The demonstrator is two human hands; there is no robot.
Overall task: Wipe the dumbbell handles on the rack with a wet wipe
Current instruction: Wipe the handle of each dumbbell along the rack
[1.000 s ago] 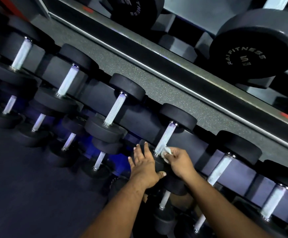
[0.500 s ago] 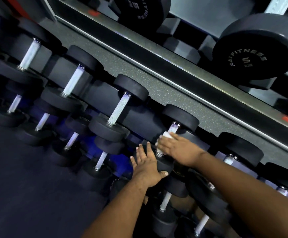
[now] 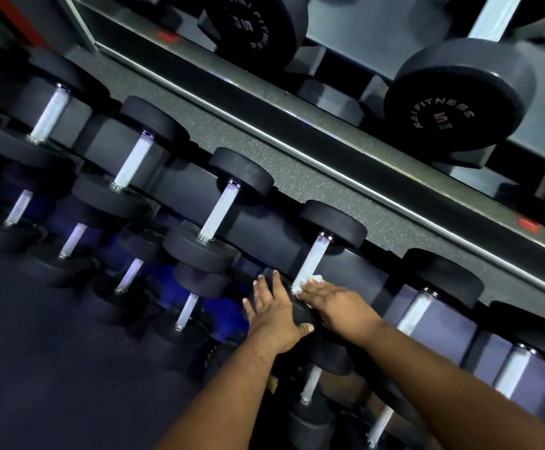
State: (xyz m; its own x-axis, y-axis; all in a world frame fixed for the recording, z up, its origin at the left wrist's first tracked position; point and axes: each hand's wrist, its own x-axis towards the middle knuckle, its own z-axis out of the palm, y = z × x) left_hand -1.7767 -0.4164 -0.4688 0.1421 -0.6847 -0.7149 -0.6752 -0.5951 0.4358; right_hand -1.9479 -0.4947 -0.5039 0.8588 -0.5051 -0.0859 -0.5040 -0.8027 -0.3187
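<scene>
A dim gym corner: dark speckled rubber flooring [image 3: 264,164] runs along a wall mirror [image 3: 394,34] behind a low black tiered dumbbell rack [image 3: 264,235].

The person's left hand [image 3: 272,315] lies flat, fingers spread, on the near black rubber head [image 3: 300,315] of one upper-row dumbbell, its thumb hooked over the head's edge. The right hand [image 3: 332,302] presses a crumpled white wet wipe [image 3: 306,284] against the lowest part of that dumbbell's knurled silver steel handle [image 3: 311,263], where it meets the head. Whether the fingers curl round the bar or only pinch the wipe cannot be told from here.

Risks, as judgement:
- The wipe is small and bunched, so it could snag on the knurling and tear or slip out of the fingers.
- A stroke on top alone would probably leave the underside of the bar untouched.
- The dumbbell might roll in its cradle if the bracing hand lifts.
- The fingers sit close to the head and could be nipped there.

Count: seven bright handles show in the upper row, at least six more in the lower row, with others possibly hidden; two reflected dumbbell heads marked 5; one wipe; two hands.
</scene>
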